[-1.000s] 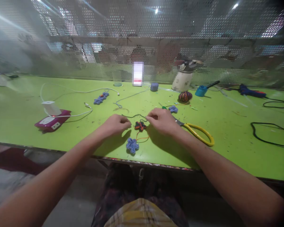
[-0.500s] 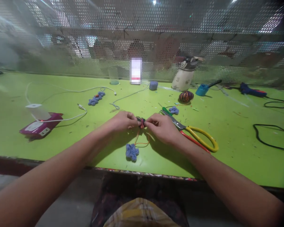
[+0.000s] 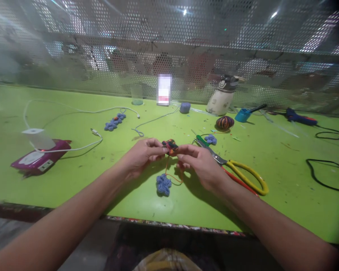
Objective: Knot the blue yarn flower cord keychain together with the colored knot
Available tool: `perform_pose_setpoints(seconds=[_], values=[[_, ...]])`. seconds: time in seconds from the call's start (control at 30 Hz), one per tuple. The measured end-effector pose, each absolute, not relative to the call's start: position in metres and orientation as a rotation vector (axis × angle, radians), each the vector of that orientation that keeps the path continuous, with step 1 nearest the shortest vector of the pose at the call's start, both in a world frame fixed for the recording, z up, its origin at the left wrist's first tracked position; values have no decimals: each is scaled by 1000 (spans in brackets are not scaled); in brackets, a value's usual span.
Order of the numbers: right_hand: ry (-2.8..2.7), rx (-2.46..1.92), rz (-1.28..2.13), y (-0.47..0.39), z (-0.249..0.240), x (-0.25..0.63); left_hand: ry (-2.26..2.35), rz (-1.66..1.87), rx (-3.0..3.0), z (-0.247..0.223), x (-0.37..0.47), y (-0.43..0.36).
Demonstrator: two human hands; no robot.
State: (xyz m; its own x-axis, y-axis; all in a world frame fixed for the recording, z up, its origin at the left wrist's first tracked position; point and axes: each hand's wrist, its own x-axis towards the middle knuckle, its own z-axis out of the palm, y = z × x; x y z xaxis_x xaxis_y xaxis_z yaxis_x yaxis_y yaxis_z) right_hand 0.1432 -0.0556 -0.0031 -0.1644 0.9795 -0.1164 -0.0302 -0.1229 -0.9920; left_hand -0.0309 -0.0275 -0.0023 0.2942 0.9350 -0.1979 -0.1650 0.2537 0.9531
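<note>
Between my two hands is a small dark multicoloured crocheted flower (image 3: 171,146), raised over the table. My left hand (image 3: 147,155) pinches its left side between thumb and fingers. The fingertips of my right hand (image 3: 196,162) are closed on its right edge. An orange thread (image 3: 175,178) hangs from it and runs to a blue crocheted flower (image 3: 164,184) lying just below. Right beside my right hand lie scissors (image 3: 240,173) with yellow and red handles, a green-handled tool (image 3: 202,140) and another blue flower (image 3: 211,139).
A multicoloured yarn ball (image 3: 225,122), a blue yarn roll (image 3: 185,108), a turquoise pot (image 3: 242,115) and a pale jug (image 3: 220,98) stand behind. At left are a purple power strip (image 3: 41,158), white cables and a row of blue flowers (image 3: 115,122). A phone (image 3: 164,89) leans against the perforated screen.
The dark flower has been turned, so more of its petals and an orange part show. My right fingers have spread a little. The whole view has shifted slightly.
</note>
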Motion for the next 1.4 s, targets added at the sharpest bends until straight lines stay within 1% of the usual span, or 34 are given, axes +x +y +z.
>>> perform_pose_setpoints(seconds=[0.17,0.27,0.4,0.6,0.7,0.8,1.03,1.17,1.4], values=[[-1189,-997,1659,-57,-7,143,964,938,997,-2,-28,-34],[-1171,-969,1723,-57,-9,142,933,898,932,1,-27,-36],[-1128,-1015,1611,-56,-6,143,963,927,980,-2,-29,-34],[-1250,-1202,1257,-54,0,143,995,927,1143,-8,-29,-32],[-1290,-1225,1329,-52,-1,140,975,886,1151,-7,-26,-35],[-1186,-1170,1423,-49,-6,140,993,870,1151,-4,-24,-37],[-1013,-1124,1260,-45,-7,147,956,876,1019,-3,-27,-35],[-1041,-958,1231,-51,4,149,925,909,930,-3,-30,-33],[-1242,-683,1322,-62,21,146,901,863,989,-8,-24,-33]])
